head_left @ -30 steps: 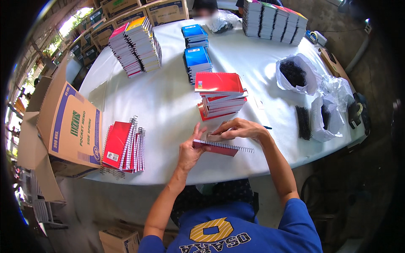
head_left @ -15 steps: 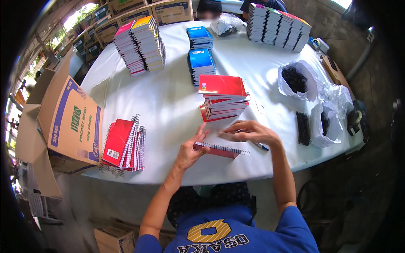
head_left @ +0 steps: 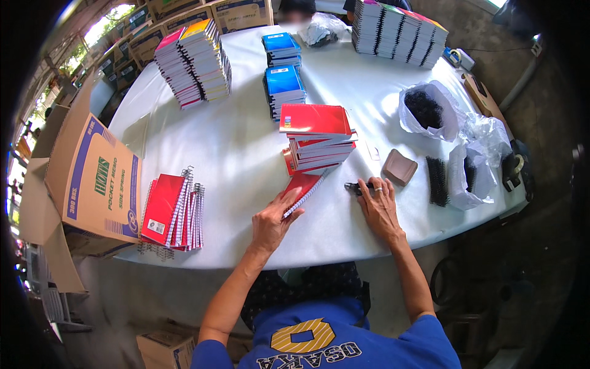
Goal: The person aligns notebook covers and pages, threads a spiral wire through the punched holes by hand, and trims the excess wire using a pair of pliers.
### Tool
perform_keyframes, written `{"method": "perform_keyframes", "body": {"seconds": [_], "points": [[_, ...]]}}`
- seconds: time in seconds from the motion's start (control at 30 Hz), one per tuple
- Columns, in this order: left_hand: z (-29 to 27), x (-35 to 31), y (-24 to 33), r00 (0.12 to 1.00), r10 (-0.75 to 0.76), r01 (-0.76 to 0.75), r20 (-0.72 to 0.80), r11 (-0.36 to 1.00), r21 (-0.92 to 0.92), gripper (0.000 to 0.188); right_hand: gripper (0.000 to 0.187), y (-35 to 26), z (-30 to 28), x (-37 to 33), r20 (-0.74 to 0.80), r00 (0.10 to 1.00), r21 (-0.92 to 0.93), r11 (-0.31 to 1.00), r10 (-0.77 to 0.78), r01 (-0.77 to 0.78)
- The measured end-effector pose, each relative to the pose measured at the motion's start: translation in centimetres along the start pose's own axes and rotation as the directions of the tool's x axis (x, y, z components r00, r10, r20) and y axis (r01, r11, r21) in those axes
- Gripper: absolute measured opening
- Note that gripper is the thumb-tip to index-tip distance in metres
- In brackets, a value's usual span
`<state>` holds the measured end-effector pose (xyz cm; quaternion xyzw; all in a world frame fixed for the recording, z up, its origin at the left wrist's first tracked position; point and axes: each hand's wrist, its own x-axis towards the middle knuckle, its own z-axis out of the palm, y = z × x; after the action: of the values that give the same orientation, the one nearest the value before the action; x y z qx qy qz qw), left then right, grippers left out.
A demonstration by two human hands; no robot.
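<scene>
My left hand [head_left: 273, 224] grips a thin red spiral notebook [head_left: 300, 192] at its near end. The notebook is tilted, with its coil edge facing right and its far end close to the stack of red notebooks [head_left: 316, 120]. To the right, my right hand [head_left: 380, 212] is low over the table, its fingers curled on a small dark hand tool [head_left: 353, 188] like pliers; most of the tool is hidden beneath the hand. Just beyond that hand lies a brown, roughly square block [head_left: 399, 167].
Red notebooks with loose coils [head_left: 165, 209] lie beside an open carton [head_left: 101, 178] at left. Blue notebooks [head_left: 284, 83] and taller notebook stacks [head_left: 200, 61] [head_left: 399, 34] stand farther back. Bags of black coils [head_left: 455, 114] [head_left: 476, 190] and loose black coils [head_left: 437, 181] occupy the right.
The notebook has turned from lying crosswise to pointing away, and moved toward the red stack. My right hand has left it and moved right to the tool; the brown block now shows on the table.
</scene>
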<state>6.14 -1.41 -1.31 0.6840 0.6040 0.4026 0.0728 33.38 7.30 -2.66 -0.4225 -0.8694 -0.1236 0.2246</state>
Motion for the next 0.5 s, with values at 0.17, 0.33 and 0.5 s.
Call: {"method": "perform_keyframes", "body": {"seconds": [0.17, 0.33, 0.5], "points": [[0.1, -0.1, 1.7, 0.995, -0.092, 0.092, -0.031, 0.996, 0.021, 0.050, 0.044, -5.9, -2.8, 0.8, -0.077, 0.996, 0.287, 0.956, -0.039, 0.059], [1.1, -0.7, 0.4, 0.998, 0.025, -0.015, -0.064, 0.990, 0.143, 0.049, 0.024, -6.3, 0.6, -0.2, -0.010, 1.000, 0.257, 0.966, 0.008, -0.005], [0.9, -0.2, 1.2, 0.993, -0.030, 0.031, -0.115, 0.999, 0.009, 0.053, 0.015, -5.2, -0.4, 1.2, 0.056, 0.992, 0.392, 0.911, 0.117, -0.129]]}}
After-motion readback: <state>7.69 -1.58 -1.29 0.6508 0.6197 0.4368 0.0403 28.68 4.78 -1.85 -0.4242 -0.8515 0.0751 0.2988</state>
